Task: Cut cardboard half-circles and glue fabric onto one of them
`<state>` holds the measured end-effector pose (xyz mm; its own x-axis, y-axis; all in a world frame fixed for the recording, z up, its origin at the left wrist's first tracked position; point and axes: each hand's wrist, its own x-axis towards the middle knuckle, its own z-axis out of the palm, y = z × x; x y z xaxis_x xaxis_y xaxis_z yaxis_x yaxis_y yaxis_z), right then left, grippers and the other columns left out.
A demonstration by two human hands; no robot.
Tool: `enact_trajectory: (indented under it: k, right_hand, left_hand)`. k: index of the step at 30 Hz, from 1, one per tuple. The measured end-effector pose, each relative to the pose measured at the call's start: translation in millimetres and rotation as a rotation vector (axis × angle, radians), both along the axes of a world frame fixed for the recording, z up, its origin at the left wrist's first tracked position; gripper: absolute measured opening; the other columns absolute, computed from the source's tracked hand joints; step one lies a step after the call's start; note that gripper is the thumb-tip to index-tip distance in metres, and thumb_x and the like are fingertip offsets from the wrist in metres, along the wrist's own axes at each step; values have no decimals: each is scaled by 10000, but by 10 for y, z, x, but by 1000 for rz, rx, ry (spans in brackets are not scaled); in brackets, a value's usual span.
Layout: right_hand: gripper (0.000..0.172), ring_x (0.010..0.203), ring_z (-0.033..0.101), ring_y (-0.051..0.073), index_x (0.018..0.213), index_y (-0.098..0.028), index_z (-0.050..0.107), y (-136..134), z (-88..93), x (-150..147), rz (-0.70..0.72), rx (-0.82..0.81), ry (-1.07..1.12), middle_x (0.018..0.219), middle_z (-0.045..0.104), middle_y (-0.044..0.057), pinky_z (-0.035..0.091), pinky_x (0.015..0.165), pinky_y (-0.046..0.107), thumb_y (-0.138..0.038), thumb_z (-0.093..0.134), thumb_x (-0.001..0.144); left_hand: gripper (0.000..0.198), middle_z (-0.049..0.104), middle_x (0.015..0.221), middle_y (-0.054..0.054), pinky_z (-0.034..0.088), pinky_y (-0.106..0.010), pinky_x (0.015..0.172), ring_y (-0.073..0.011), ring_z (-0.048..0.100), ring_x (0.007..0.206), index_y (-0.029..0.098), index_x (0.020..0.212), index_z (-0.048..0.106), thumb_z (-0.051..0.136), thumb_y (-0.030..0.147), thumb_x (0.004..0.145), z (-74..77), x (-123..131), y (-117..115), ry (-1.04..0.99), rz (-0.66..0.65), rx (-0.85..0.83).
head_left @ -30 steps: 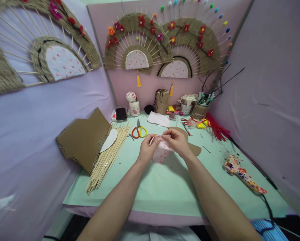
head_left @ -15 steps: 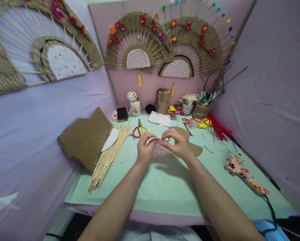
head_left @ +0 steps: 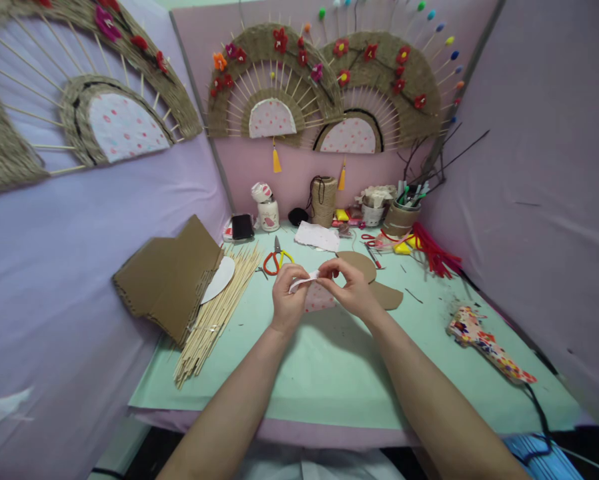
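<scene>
Above the middle of the green table, both hands hold a small white piece with pink-red dots (head_left: pixel 320 299); I cannot tell if it is paper or cloth. My left hand (head_left: pixel 289 297) is closed on its left side, and a white upper edge curls up by the thumb. On the right, thumb and forefinger of my right hand (head_left: pixel 348 285) pinch that upper edge. Just behind my right hand lie a round brown cardboard piece (head_left: pixel 360 265) and a second cardboard piece (head_left: pixel 387 295). Scissors (head_left: pixel 278 257) with red and yellow handles rest beyond my left hand.
Left are a bundle of thin sticks (head_left: pixel 214 327), a white cutout (head_left: pixel 219 279) and folded cardboard (head_left: pixel 167 270). A flower-patterned glue gun (head_left: pixel 487 343) with a cord lies right. Twine (head_left: pixel 323 202), a jar (head_left: pixel 268 215) and a pen holder (head_left: pixel 402 217) stand at the back.
The upper edge of the dotted piece is now folded or pinched closer between the fingers. My right hand has shifted slightly left. The whole view has moved a little.
</scene>
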<state>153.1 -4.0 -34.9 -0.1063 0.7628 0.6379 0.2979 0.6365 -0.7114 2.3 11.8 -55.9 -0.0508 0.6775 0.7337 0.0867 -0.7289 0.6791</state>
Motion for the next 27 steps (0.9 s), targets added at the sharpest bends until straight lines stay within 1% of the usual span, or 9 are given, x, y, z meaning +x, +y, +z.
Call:
enact_trajectory:
  k: [5,8,11,16,19,22,27]
  right_hand:
    - [75,731,571,168,889,-218,664,4,17,6,56,40,-31,793,626,28,457,665,303,-279,629,863]
    - [82,746,578,176,846,-222,668,1,28,-1,79,58,-47,786,633,33,456,679,319,-255,601,881]
    - [96,737,565,176,795,-221,644,-5,30,-11,63,65,-46,761,607,27,450,674,324,-236,601,879]
    - [108,791,555,184,784,-221,606,-7,19,-24,26,97,-51,810,577,36,444,698,328,-223,579,888]
    - [125,776,529,177,774,-216,563,0,8,-30,17,90,-80,805,551,33,424,681,315,-198,546,896]
    - [143,745,504,167,761,-215,526,12,-4,-29,-12,83,-65,790,531,23,406,664,302,-174,522,898]
    - [123,700,500,157,769,-214,550,29,-16,-18,-80,82,-5,768,556,13,404,647,296,-176,546,886]
  left_hand:
    - [110,555,768,6,438,-302,722,-160,554,767,211,718,573,657,183,784,-1,2,8,0,2,1]
    - [104,558,766,2,440,-303,718,-163,556,759,212,709,579,652,201,781,6,3,-3,10,3,-31]
    - [106,562,761,-1,441,-304,723,-166,551,761,212,698,575,653,211,770,11,10,-21,14,2,-96]
    - [103,561,743,6,443,-286,723,-159,550,755,207,709,558,642,209,769,16,32,-42,-1,-3,-151]
    - [92,555,739,15,440,-270,714,-147,544,739,204,727,555,640,195,762,9,35,-35,-25,9,-180]
    - [87,551,733,22,436,-262,711,-143,540,735,202,732,551,629,177,759,-6,28,-14,-52,28,-200]
    - [85,555,739,21,432,-264,722,-145,544,747,202,728,553,631,172,747,-16,20,3,-52,36,-204]
